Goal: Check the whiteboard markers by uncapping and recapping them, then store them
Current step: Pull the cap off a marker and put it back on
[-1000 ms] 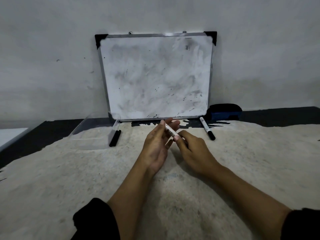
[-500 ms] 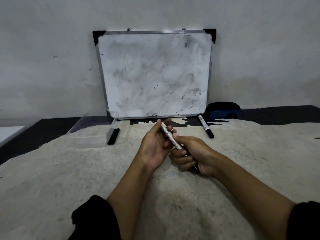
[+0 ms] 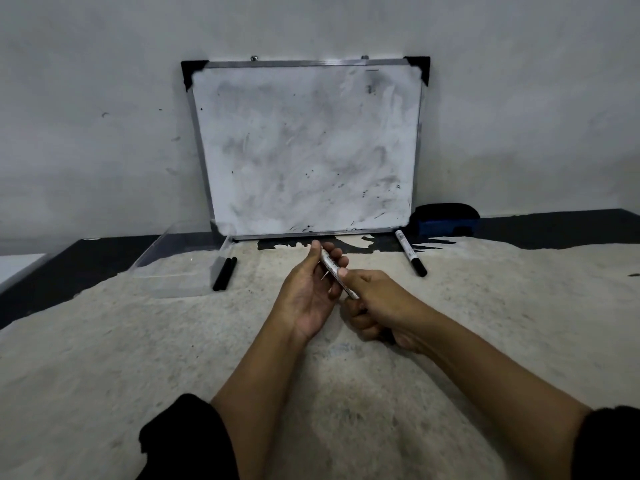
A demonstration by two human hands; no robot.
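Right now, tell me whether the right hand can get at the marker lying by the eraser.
Probably not yet: the right hand grips the held marker. The lying marker has open tabletop around it.

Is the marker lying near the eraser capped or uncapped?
Capped. The marker on the table shows a black cap on its near end, with its white barrel pointing toward the whiteboard.

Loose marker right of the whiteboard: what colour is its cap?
Black, on a white barrel; the marker shows in the head view.

Both hands hold one marker [image 3: 335, 271] above the tabletop [image 3: 104, 341], left hand [image 3: 308, 289] pinching its far end, right hand [image 3: 377, 306] wrapped round the near end, whiteboard [image 3: 308, 147] behind.
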